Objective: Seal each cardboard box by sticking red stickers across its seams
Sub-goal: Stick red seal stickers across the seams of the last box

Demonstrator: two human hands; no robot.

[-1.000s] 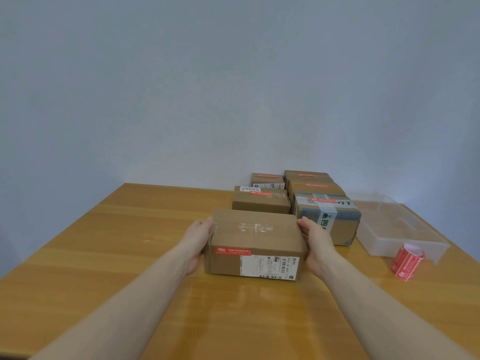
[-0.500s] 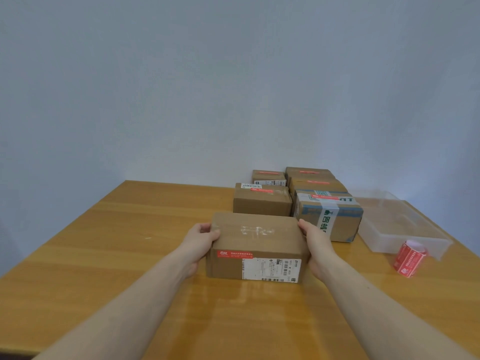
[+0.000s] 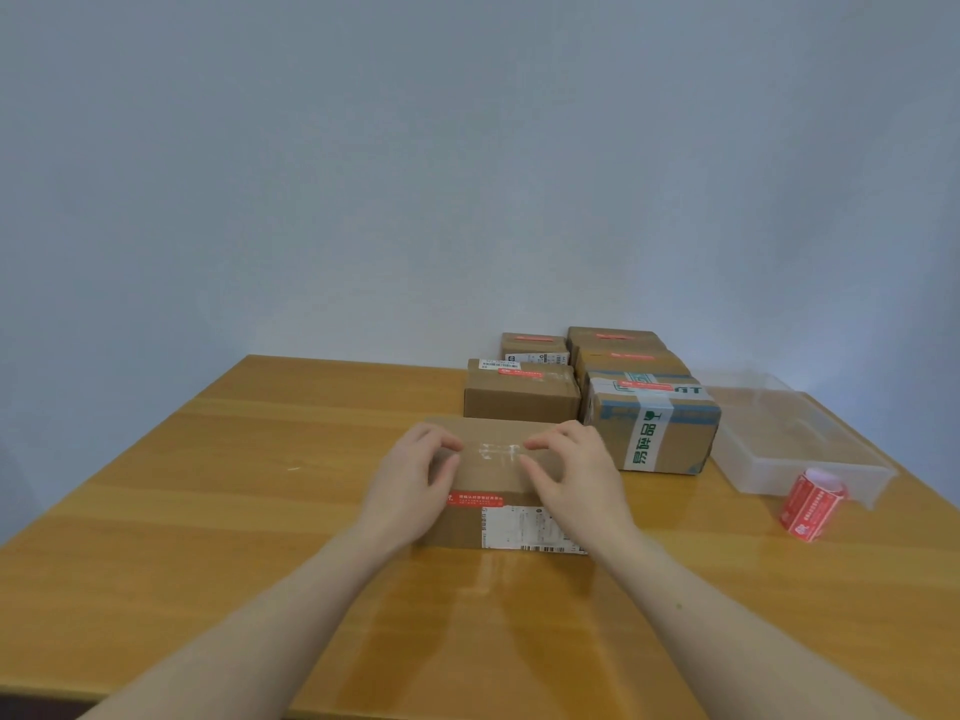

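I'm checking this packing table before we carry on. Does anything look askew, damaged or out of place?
Nothing much stands out. The roll of red stickers lies on its side by the clear plastic tray, not upright. The boxes sit square and look intact; both hands rest on the nearest box.

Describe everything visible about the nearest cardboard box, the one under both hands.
The nearest box is plain brown cardboard, lying flat on the wooden table. Shiny clear tape runs along its top seam. A red sticker wraps its front top edge; a white shipping label covers the front face. The left hand and right hand rest on top, fingers curled at the tape.
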